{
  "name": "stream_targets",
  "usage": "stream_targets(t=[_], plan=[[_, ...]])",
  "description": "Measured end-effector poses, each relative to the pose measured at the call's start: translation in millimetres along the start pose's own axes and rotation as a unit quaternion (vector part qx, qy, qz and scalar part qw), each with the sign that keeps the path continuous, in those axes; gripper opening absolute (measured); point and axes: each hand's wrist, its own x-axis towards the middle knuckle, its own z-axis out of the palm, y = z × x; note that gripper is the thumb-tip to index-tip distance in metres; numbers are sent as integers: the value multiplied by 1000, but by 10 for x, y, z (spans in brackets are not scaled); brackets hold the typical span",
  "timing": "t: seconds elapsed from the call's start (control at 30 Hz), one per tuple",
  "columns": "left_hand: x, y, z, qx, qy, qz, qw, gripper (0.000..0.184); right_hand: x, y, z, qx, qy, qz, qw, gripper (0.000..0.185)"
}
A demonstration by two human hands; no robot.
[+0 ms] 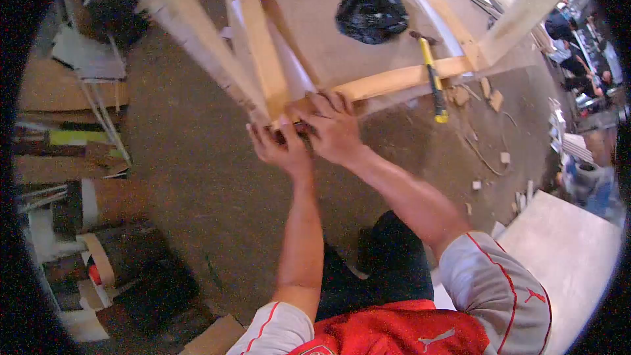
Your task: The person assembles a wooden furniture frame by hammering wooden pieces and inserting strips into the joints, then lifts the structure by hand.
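Note:
A wooden frame (388, 83) of pale timber lies in front of me, with uprights rising from its corners. At its near left corner, my left hand (284, 149) has its fingers curled against the wood at the foot of the left upright (210, 43). Close beside it, my right hand (336, 133) bends its fingers over the end of the front rail. The thumbs come near each other, and whatever small thing may lie between them is hidden. A claw hammer (432, 79) with a yellow and black handle rests across the front rail, right of my hands.
Inside the frame sits a black plastic bag (373, 13). Wood offcuts (460, 95) and a thin cord lie on the brown floor at right. Boards and scraps (72, 151) line the left side. A pale panel (559, 243) is at lower right; another person (575, 59) is far right.

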Motion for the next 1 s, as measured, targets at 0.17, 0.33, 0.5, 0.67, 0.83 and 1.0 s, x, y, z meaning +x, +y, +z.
stream_targets(t=[0.17,0.33,0.5,0.67,0.83,1.0], plan=[[-11,123,-127,-160,-4,-81,984,53,234,-222,-410,1,-100,14,995,36],[63,-244,-281,-300,6,-148,942,55,632,-353,-637,-8,-260,8,965,34],[-8,217,-168,-152,101,-111,977,53,998,-129,-610,81,-509,18,857,32],[-58,458,62,-108,151,-121,975,54,1254,91,-698,103,-534,-70,836,32],[-118,219,83,-230,178,-133,947,57,1480,180,-688,133,-556,-133,810,33],[-196,-155,207,3,207,-46,977,57,1627,204,-636,166,-566,-178,788,33]])
